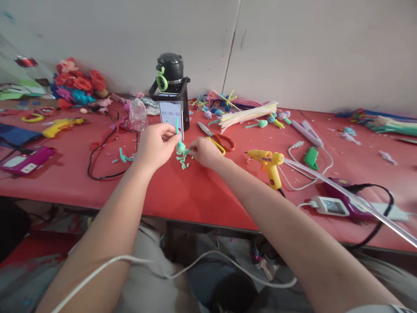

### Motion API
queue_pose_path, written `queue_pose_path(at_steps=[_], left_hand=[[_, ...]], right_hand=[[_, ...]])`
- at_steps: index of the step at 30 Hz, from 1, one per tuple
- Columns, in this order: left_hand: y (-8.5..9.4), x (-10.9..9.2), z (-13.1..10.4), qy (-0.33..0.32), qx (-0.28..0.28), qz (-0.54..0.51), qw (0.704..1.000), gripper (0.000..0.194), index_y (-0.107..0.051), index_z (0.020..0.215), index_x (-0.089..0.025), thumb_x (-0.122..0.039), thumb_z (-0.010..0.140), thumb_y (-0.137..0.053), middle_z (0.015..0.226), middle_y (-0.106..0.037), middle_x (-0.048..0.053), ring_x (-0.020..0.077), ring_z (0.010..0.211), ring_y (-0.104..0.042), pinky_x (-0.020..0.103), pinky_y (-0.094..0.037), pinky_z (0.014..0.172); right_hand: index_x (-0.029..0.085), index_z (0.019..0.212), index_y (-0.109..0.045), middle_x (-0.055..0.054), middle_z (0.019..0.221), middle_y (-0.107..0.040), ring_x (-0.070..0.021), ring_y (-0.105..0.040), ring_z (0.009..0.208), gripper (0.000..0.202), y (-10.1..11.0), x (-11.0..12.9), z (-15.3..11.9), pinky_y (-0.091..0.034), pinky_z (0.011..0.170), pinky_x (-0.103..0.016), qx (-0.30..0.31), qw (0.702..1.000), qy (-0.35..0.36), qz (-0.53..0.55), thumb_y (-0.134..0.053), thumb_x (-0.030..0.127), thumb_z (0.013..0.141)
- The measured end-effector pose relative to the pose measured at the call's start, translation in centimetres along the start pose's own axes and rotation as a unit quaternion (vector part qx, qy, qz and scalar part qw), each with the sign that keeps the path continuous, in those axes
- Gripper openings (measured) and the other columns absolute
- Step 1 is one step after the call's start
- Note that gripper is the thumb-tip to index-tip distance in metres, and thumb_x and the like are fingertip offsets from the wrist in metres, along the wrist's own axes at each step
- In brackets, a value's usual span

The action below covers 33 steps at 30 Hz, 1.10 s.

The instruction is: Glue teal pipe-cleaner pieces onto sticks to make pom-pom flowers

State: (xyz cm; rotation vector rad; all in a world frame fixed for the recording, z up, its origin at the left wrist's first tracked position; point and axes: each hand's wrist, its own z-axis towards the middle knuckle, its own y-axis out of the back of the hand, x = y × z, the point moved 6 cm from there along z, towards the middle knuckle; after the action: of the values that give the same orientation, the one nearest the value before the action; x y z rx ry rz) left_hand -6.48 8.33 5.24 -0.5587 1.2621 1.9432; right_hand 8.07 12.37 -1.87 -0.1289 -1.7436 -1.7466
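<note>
In the head view, a red worktop (202, 202) runs across the scene, with a pale wall at its far side. Near its middle, the left hand (158, 145) has its thumb and fingers closed on an upright green stem (177, 126). A small green ball (180, 148) sits just below those fingertips; whether it is joined to the stem cannot be told. The right hand (206, 152) reaches in from the right, its fingers bent down beside the ball and a scatter of green bits (183, 163) on the worktop. Whether these fingers pinch a piece is too small to tell.

Just beyond the hands, a phone (170, 114) showing 02:06:02 stands in front of a black bottle (171, 71), which has a light green ring on its left side. Scissors (224, 141) with orange and yellow handles lie just beyond the right hand, and farther off rests a bundle of pale strips (249, 115). To the right are a yellow glue gun (272, 163) with a long clear rod (345, 191) at its back end, a green piece (312, 157) and a lilac tool (308, 132). To the left, a black cable (89, 161) curves near a clear plastic bottle (138, 114). Farther left lie a second yellow tool (63, 127) and a purple box (28, 161), with a heap of red flowers (80, 80) at the far side.
</note>
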Motion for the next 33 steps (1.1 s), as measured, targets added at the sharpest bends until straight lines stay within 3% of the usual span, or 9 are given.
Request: queue_pose_path(at_steps=[4, 8, 11, 17, 22, 27, 33], left_hand=[[-0.2, 0.0, 0.0, -0.009, 0.003, -0.002, 1.0, 0.009, -0.067, 0.077, -0.02, -0.026, 0.08, -0.072, 0.078, -0.076, 0.005, 0.0212, 0.075, -0.074, 0.03, -0.057, 0.071], [-0.6, -0.4, -0.1, -0.004, 0.009, 0.006, 1.0, 0.008, -0.068, 0.076, -0.019, -0.024, 0.08, -0.073, 0.077, -0.076, 0.005, 0.0215, 0.075, -0.074, 0.029, -0.055, 0.071], [-0.9, -0.8, -0.2, -0.01, 0.014, 0.013, 1.0, 0.007, -0.069, 0.076, -0.019, -0.023, 0.08, -0.073, 0.077, -0.076, 0.005, 0.0214, 0.074, -0.074, 0.03, -0.055, 0.071], [-1.7, -0.1, -0.6, 0.003, 0.023, -0.04, 0.999, 0.009, -0.069, 0.076, -0.018, -0.024, 0.079, -0.075, 0.078, -0.077, 0.006, 0.021, 0.074, -0.074, 0.03, -0.057, 0.071], [-3.4, -1.2, -2.3, 0.001, 0.075, -0.095, 0.993, 0.016, -0.069, 0.078, -0.018, -0.033, 0.079, -0.076, 0.084, -0.078, 0.007, 0.0219, 0.079, -0.075, 0.031, -0.057, 0.073], [-5.4, -4.5, -5.1, -0.007, 0.154, -0.149, 0.977, 0.015, -0.071, 0.081, -0.018, -0.032, 0.082, -0.075, 0.084, -0.078, 0.006, 0.0202, 0.079, -0.075, 0.029, -0.056, 0.074], [-7.7, -6.6, -7.4, -0.021, 0.216, -0.17, 0.961, 0.017, -0.071, 0.078, -0.018, -0.031, 0.088, -0.071, 0.077, -0.075, 0.002, 0.017, 0.073, -0.071, 0.026, -0.055, 0.07]], right_hand=[[0.016, 0.099, -0.076, -0.011, 0.098, -0.076, -0.025, -0.069, 0.09, 0.017, 0.4, -0.9, -0.4, -0.051, 0.085, -0.035, -0.016, 1.0, -0.017, 0.017, -0.063, 0.009, 0.089], [0.015, 0.109, -0.074, -0.012, 0.107, -0.076, -0.0249, -0.069, 0.099, 0.025, 1.3, -1.9, -0.7, -0.051, 0.092, -0.036, -0.05, 0.997, -0.025, 0.053, -0.056, 0.008, 0.092], [0.014, 0.104, -0.074, -0.012, 0.109, -0.076, -0.0249, -0.069, 0.104, 0.026, 1.8, -2.6, -0.9, -0.051, 0.096, -0.037, -0.067, 0.993, -0.027, 0.092, -0.052, 0.007, 0.091], [0.015, 0.081, -0.071, -0.005, 0.074, -0.073, -0.02, -0.071, 0.075, 0.016, 1.9, -3.5, -2.7, -0.058, 0.076, -0.033, -0.047, 0.97, -0.054, 0.23, -0.061, 0.002, 0.078], [0.016, 0.086, -0.069, -0.004, 0.076, -0.073, -0.0164, -0.071, 0.073, 0.002, 3.6, -3.4, -7.0, -0.061, 0.078, -0.032, -0.064, 0.946, -0.041, 0.314, -0.069, 0.017, 0.083], [0.016, 0.087, -0.073, -0.006, 0.078, -0.075, -0.0183, -0.072, 0.076, 0.024, 5.8, -3.8, -13.4, -0.063, 0.08, -0.037, -0.078, 0.911, -0.033, 0.404, -0.076, 0.038, 0.081], [0.017, 0.085, -0.07, -0.005, 0.076, -0.072, -0.0169, -0.068, 0.071, 0.026, 7.4, -5.2, -18.0, -0.059, 0.074, -0.034, -0.15, 0.912, -0.052, 0.378, -0.074, 0.043, 0.084]])
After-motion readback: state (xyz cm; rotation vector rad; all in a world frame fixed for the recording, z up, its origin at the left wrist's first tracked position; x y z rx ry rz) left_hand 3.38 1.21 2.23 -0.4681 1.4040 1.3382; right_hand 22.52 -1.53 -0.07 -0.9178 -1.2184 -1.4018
